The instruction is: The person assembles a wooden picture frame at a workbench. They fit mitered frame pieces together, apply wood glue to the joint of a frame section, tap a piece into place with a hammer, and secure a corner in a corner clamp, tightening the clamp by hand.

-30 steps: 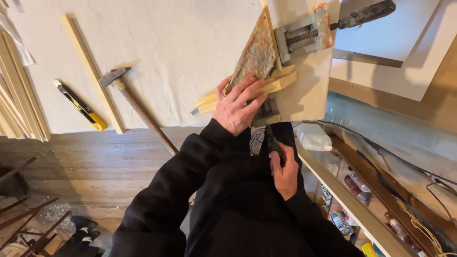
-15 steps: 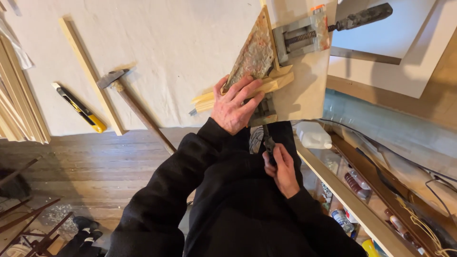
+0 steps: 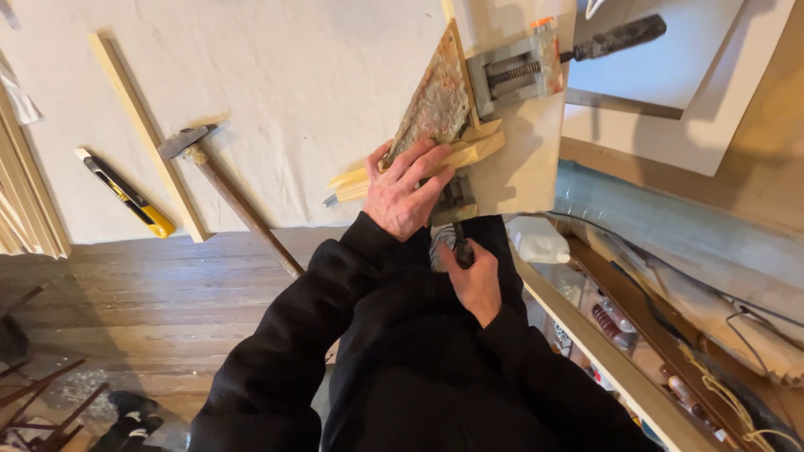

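left hand [image 3: 408,191] flat on wood strips [image 3: 435,159] (fingers spread); right hand [image 3: 474,280] grip closed round clamp handle [image 3: 461,244].

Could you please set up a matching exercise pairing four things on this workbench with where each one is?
Things:
1. hammer
2. utility knife
3. left hand
4. right hand

Places:
A. far left on the white sheet, beside a long wooden strip
B. pressing down on the wooden sticks
C. below the bench edge, gripping a dark clamp handle
D. head on the white sheet, handle reaching over the bench edge

Pairs: 1-D, 2-A, 3-B, 4-C
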